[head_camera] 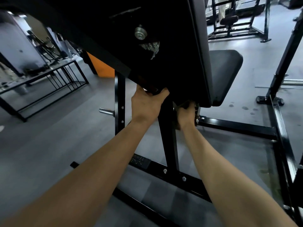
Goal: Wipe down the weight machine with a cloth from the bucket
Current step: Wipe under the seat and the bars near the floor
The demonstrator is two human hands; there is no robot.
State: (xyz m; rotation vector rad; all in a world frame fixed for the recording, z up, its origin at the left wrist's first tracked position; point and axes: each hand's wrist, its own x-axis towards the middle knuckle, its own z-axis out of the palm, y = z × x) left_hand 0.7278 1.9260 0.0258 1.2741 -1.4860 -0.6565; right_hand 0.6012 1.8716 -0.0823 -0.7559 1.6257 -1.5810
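Looks down along two bare forearms at the machine (167,136), black and filling the middle of the frame. Clamps the left grip (147,104), at frame centre, on the lower edge of the slanted pad (164,66), thumb to the right, fingers curled up and under on the left. Tucks the right grip (186,113), just right of the left and slightly lower, beneath the pad's bottom corner, fingers curled round what looks like a dark crumpled cloth (177,124). Mostly hidden, that cloth, with only a brownish fold visible beside the wrist, touching the post between the two arms. On the pad's shadowed back, towards the top of the frame, a silver bolt (140,32) and just below it a torn patch (151,46). Right of the pad, a black seat (224,71). Left of the grips, an upright (119,102) with a chrome peg (106,111) sticking out to the left. Lower centre, a base bar (172,176) with two bolts, running towards the lower right. Underneath, grey floor (57,136), with dark wet spots (242,107) at centre right. At centre left, a low black rack (49,76) and an orange panel (101,68); at upper right, more black frames (229,20), well apart from the machine.
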